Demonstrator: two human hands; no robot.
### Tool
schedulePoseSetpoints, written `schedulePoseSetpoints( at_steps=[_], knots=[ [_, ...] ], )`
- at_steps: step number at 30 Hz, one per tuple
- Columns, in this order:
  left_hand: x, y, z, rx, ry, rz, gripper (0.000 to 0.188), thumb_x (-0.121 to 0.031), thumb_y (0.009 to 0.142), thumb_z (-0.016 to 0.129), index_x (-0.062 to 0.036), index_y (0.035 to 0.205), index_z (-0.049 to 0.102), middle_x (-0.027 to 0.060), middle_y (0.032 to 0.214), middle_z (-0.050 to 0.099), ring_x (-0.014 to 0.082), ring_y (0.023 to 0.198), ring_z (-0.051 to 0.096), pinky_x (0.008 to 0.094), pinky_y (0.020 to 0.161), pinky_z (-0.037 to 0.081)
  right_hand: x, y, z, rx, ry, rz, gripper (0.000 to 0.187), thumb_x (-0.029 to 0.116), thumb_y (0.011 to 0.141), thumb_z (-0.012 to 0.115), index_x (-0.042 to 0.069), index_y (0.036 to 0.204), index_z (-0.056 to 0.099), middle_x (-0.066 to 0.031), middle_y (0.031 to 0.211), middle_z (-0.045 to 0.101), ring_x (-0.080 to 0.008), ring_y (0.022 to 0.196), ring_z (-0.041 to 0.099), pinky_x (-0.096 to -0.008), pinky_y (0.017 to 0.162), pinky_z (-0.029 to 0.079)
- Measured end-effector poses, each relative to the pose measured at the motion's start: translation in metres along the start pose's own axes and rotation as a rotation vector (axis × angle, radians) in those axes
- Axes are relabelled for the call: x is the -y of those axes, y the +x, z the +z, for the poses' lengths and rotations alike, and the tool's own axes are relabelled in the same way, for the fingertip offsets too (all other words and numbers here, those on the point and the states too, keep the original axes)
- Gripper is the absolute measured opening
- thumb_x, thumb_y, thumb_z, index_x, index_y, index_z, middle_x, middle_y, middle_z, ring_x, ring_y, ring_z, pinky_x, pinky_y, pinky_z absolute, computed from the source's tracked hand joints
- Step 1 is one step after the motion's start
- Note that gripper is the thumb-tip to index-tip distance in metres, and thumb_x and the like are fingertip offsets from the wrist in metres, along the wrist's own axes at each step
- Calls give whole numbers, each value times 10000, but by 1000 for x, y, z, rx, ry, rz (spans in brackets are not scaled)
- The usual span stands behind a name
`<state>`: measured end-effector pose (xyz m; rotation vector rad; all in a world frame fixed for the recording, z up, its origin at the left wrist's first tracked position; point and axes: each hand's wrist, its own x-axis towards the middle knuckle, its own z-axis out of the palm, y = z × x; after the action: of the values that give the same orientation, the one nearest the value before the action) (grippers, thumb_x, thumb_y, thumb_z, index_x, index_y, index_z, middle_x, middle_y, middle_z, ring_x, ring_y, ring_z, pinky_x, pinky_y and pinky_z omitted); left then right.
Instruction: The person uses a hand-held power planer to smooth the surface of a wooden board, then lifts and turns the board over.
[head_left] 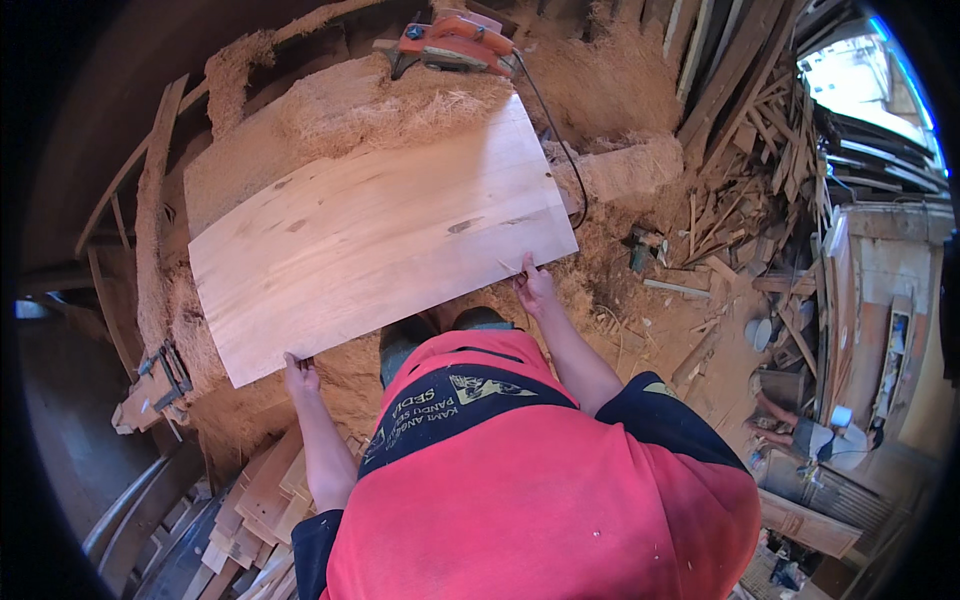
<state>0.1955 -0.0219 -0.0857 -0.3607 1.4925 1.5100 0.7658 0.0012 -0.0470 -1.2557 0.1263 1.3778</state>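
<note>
Left fingers (292, 360) and right fingers (528, 264) grip wooden panel (380, 240) by near edge; it's ahead of them, long axis roughly left-right.

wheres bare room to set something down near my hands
The middle of the pale panel is bare, bordered by your left hand, right hand and heaped shavings. Crowded: around the orange planer beyond, and scrap wood at right.
</note>
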Motion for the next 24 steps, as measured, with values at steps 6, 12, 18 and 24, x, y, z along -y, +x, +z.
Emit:
schedulePoseSetpoints(
  at_steps=[6, 12, 18, 24],
  knots=[
    [9, 4, 12, -49, -35, -23, 342, -321, 1003, 585, -53, 1215, 585, 82, 1214, 620, 232, 1078, 604, 384, 937, 533, 5, 4, -10, 46, -99, -43, 346, 329, 959, 661, 69, 1167, 568, -82, 1062, 668, -235, 876, 689, -417, 709, 610],
    [0, -8, 2, -101, 32, -26, 272, -297, 1004, 590, -85, 1175, 595, 77, 1176, 635, 238, 1067, 609, 397, 909, 537, 2, -40, 23, 166, -595, 219, 592, 319, 871, 767, -7, 1302, 526, -126, 1051, 671, -242, 886, 685, -408, 682, 593],
    [-4, -68, 23, -273, 74, 41, 396, -445, 949, 639, -88, 1111, 585, 50, 1044, 613, 221, 970, 592, 365, 798, 514, -28, 37, -90, 317, -1878, -242, 604, 219, 773, 790, -5, 1287, 566, -140, 967, 688, -242, 754, 672, -406, 603, 587],
    [-92, -36, -102, -486, 164, 267, 466, -468, 952, 625, -53, 1159, 582, 86, 1019, 627, 205, 902, 579, 355, 784, 489, -75, 19, -39, 450, -1836, 277, 553, 409, 839, 712, 51, 1248, 612, -179, 1023, 718, -278, 795, 726, -409, 739, 577]
  ],
)
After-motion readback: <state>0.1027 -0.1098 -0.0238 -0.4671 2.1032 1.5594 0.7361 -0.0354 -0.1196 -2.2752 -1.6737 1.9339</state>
